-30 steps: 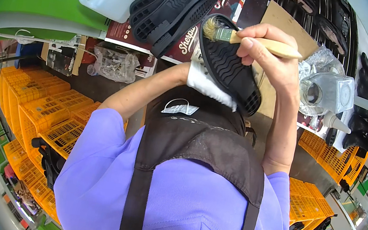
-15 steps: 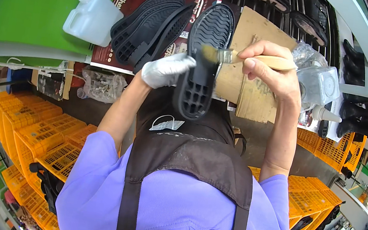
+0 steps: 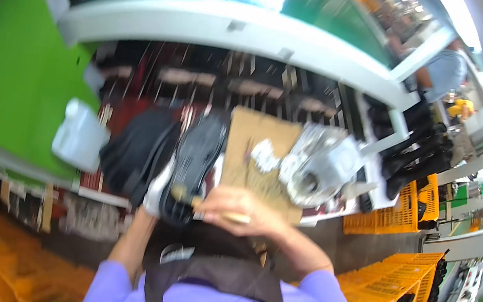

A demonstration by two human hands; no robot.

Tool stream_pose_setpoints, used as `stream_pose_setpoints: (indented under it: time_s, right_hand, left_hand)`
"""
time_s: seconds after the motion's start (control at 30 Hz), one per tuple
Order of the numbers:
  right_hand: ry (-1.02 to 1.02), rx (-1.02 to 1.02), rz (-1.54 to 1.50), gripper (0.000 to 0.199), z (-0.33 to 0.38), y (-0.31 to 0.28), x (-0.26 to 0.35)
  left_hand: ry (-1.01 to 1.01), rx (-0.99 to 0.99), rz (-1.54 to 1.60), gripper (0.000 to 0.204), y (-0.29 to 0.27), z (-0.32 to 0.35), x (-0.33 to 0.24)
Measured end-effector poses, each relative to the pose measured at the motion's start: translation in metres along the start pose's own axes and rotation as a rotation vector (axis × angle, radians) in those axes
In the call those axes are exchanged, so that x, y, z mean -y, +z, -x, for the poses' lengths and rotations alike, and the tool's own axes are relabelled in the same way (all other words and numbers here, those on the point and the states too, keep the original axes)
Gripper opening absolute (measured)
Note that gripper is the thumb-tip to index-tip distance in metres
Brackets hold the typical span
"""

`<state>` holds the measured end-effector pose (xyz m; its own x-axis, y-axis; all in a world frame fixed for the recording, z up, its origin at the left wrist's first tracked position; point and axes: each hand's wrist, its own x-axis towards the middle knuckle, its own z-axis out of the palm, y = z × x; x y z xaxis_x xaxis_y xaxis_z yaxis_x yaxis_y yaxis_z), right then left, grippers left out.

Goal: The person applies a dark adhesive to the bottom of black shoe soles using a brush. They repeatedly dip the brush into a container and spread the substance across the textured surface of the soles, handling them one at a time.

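Note:
A black shoe sole (image 3: 201,142) stretches away from me, its near end by my apron. Along the left edge of its near part, my left hand (image 3: 155,193), in a white glove, is closed on it; most of its fingers are hidden. My bare right hand (image 3: 236,207) grips a brush by its pale wooden handle (image 3: 236,217). The brush's bristles (image 3: 179,193) rest on the sole's near half. Left of this sole lie more black soles (image 3: 136,143), overlapping one another. Motion smears the picture somewhat.
A whitish plastic jug (image 3: 80,136) stands at the left, by a green surface (image 3: 13,63). Right of the sole are cardboard (image 3: 251,124), white crumpled material (image 3: 264,155) and a clear container (image 3: 335,164). A white frame (image 3: 241,21) crosses ahead; orange crates (image 3: 384,279) flank me.
The head view has tilted toward the far side, showing the white frame. The brush has moved from the sole's middle toward its near end. The sole now sits over the tabletop's near part.

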<state>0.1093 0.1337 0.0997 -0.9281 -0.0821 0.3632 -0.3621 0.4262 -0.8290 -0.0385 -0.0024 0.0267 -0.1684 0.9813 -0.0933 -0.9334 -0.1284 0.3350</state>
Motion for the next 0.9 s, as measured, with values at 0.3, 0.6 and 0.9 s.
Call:
stream_pose_setpoints:
  time_s: [0.3,0.6,0.9]
  right_hand:
    - [0.113,-0.379,0.109,0.014,0.002,-0.041,-0.044]
    - [-0.06,0.013,0.18,0.019,0.01,-0.007,0.003]
    - [-0.096,0.064,0.256,0.019,0.016,-0.044,-0.016]
  left_hand:
    - [-0.254,0.039,0.142,0.07,-0.004,0.012,0.01]
    - [-0.176,-0.008,0.057,0.062,-0.028,0.008,0.002]
    - [-0.33,-0.056,0.01,0.082,-0.011,0.006,-0.002]
